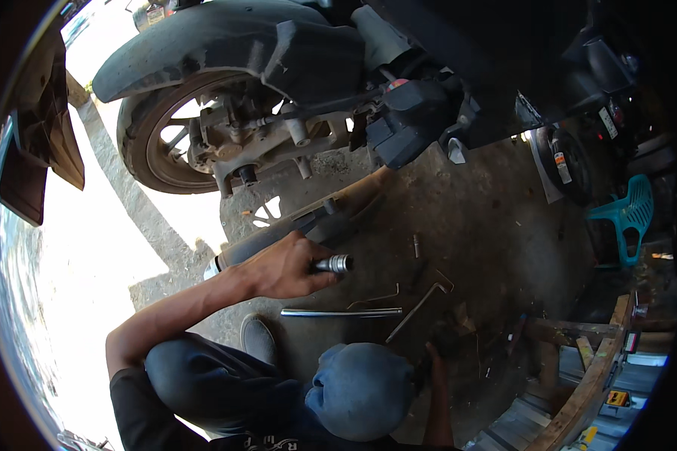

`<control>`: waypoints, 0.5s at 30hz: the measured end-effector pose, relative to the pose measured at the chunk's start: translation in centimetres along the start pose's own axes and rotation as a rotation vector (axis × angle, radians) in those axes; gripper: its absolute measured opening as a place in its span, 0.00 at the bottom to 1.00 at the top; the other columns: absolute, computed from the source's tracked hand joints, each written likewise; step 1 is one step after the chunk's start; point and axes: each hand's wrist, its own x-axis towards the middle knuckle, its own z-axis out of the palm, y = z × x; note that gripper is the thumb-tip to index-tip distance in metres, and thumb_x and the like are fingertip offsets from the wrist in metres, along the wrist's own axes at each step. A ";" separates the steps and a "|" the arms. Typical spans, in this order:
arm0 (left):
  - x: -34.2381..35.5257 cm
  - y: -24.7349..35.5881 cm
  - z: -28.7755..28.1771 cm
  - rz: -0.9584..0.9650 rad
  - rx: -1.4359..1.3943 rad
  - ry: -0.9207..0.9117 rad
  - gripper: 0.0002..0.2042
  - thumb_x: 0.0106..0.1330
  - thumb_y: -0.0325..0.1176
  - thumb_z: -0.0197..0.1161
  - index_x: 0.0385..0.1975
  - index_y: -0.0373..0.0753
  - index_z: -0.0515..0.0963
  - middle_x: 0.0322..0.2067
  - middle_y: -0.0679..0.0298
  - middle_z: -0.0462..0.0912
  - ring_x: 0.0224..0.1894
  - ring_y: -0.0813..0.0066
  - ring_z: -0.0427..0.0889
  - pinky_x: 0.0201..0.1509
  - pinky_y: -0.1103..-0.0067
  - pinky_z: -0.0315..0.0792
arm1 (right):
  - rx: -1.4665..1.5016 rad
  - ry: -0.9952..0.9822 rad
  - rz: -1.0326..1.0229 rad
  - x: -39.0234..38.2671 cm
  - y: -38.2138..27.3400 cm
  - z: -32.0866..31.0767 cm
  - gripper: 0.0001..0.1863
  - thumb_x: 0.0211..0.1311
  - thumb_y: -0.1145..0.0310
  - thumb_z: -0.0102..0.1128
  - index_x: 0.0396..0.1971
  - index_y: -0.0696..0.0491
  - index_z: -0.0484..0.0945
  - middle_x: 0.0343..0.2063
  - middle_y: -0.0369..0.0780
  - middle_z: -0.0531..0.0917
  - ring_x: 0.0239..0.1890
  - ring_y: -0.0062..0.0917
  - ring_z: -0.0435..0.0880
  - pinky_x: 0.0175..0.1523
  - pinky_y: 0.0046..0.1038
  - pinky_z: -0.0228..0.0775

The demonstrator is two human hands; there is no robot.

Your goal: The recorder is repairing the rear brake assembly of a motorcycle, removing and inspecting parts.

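My left hand is closed around a chrome socket, whose round end sticks out past the thumb side; the rest of it is hidden in the fist. It hangs in front of a long muffler below the scooter. Low on the right, in shadow beside my knee, is my right hand; its fingers are too dark to make out. Between the hands on the floor lie a straight chrome bar, an angled wrench and a thin bent rod.
The scooter's rear wheel and swingarm fill the upper left. A small metal cylinder lies on the concrete floor. To the right are a teal plastic chair, a loose tyre and a wooden frame.
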 end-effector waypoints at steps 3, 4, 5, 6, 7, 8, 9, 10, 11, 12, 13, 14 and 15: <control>-2.0 0.6 -1.6 -0.324 -0.151 -0.082 0.23 0.65 0.51 0.65 0.25 0.32 0.81 0.12 0.64 0.72 0.19 0.71 0.74 0.28 0.73 0.69 | -0.068 -0.031 0.110 -3.1 -6.5 5.9 0.18 0.58 0.58 0.70 0.41 0.55 0.79 0.30 0.33 0.80 0.28 0.19 0.79 0.33 0.25 0.71; -2.9 -0.9 -1.3 -0.358 -0.263 -0.100 0.26 0.65 0.56 0.65 0.17 0.38 0.74 0.12 0.72 0.64 0.17 0.81 0.66 0.23 0.77 0.63 | -0.217 -0.019 0.106 -4.3 -9.4 8.6 0.16 0.59 0.60 0.69 0.39 0.55 0.78 0.26 0.32 0.79 0.25 0.17 0.77 0.28 0.24 0.68; -3.3 -1.7 -1.2 -0.361 -0.254 -0.082 0.26 0.65 0.56 0.65 0.17 0.38 0.74 0.12 0.72 0.64 0.17 0.81 0.66 0.23 0.77 0.63 | -0.217 -0.034 0.094 -5.8 -12.1 11.0 0.16 0.59 0.60 0.69 0.39 0.55 0.78 0.26 0.32 0.79 0.25 0.17 0.77 0.28 0.24 0.68; -3.6 -2.2 -0.9 -0.356 -0.423 -0.140 0.26 0.65 0.56 0.65 0.16 0.39 0.74 0.12 0.73 0.65 0.16 0.82 0.65 0.22 0.77 0.63 | -0.218 -0.123 -0.109 -7.8 -14.7 13.0 0.16 0.60 0.60 0.69 0.39 0.56 0.78 0.26 0.34 0.80 0.25 0.18 0.78 0.28 0.24 0.69; -4.1 -2.3 -0.6 -0.349 -0.597 -0.204 0.25 0.65 0.55 0.65 0.15 0.41 0.73 0.12 0.73 0.65 0.15 0.82 0.65 0.20 0.78 0.62 | -0.218 -0.206 -0.306 -9.6 -16.8 14.0 0.16 0.60 0.61 0.68 0.40 0.56 0.79 0.26 0.36 0.80 0.25 0.19 0.78 0.28 0.24 0.70; -4.3 -1.3 -0.7 -0.317 -0.687 -0.184 0.25 0.66 0.55 0.64 0.14 0.42 0.71 0.12 0.73 0.66 0.15 0.83 0.66 0.19 0.79 0.61 | -0.220 -0.219 -0.304 -10.8 -18.6 14.5 0.16 0.60 0.61 0.68 0.40 0.56 0.79 0.26 0.36 0.80 0.25 0.19 0.78 0.28 0.24 0.70; -4.7 -1.1 -0.6 -0.325 -0.688 -0.178 0.25 0.66 0.55 0.64 0.14 0.42 0.71 0.12 0.73 0.66 0.15 0.83 0.66 0.19 0.79 0.61 | -0.257 -0.372 -0.299 -11.9 -20.1 14.9 0.17 0.60 0.61 0.69 0.41 0.57 0.78 0.29 0.38 0.81 0.29 0.21 0.80 0.33 0.28 0.73; -5.0 -0.8 -0.4 -0.338 -0.596 -0.085 0.25 0.66 0.54 0.64 0.15 0.41 0.72 0.12 0.72 0.66 0.15 0.83 0.67 0.20 0.79 0.62 | -0.296 -0.514 -0.295 -12.5 -21.0 15.2 0.18 0.60 0.62 0.69 0.43 0.58 0.78 0.32 0.39 0.83 0.33 0.23 0.82 0.38 0.31 0.76; -5.2 -0.7 -0.3 -0.350 -0.498 0.009 0.25 0.66 0.54 0.64 0.16 0.40 0.73 0.12 0.72 0.67 0.15 0.82 0.69 0.20 0.78 0.63 | -0.294 -0.517 -0.294 -12.3 -21.4 15.9 0.18 0.60 0.62 0.69 0.43 0.58 0.78 0.32 0.39 0.83 0.33 0.23 0.82 0.38 0.31 0.76; -5.5 -0.8 -0.2 -0.352 -0.495 0.010 0.25 0.66 0.54 0.64 0.16 0.40 0.73 0.12 0.72 0.67 0.15 0.82 0.69 0.20 0.78 0.63 | -0.608 -0.627 -0.575 -12.0 -21.7 16.7 0.19 0.60 0.64 0.68 0.48 0.56 0.77 0.40 0.41 0.81 0.41 0.28 0.81 0.47 0.33 0.74; -5.8 -1.3 -0.1 -0.305 -0.322 0.072 0.19 0.66 0.51 0.65 0.27 0.40 0.74 0.16 0.70 0.71 0.18 0.79 0.72 0.23 0.77 0.66 | -0.923 -0.728 -0.863 -11.7 -22.0 17.7 0.22 0.60 0.66 0.67 0.53 0.54 0.75 0.49 0.43 0.80 0.50 0.32 0.80 0.56 0.36 0.71; -5.9 -1.9 0.0 -0.259 -0.147 0.133 0.18 0.65 0.49 0.65 0.39 0.39 0.75 0.19 0.67 0.75 0.22 0.76 0.76 0.26 0.76 0.69 | -0.916 -0.736 -0.870 -11.5 -22.2 18.8 0.22 0.60 0.66 0.67 0.53 0.54 0.75 0.49 0.43 0.80 0.50 0.32 0.80 0.56 0.36 0.71; -6.1 -2.2 0.0 -0.214 0.031 0.191 0.21 0.65 0.47 0.66 0.50 0.38 0.76 0.23 0.65 0.79 0.25 0.73 0.80 0.29 0.74 0.72 | -0.976 -0.757 -0.867 -11.4 -22.5 20.2 0.23 0.60 0.64 0.66 0.54 0.53 0.75 0.49 0.43 0.80 0.50 0.35 0.80 0.56 0.37 0.72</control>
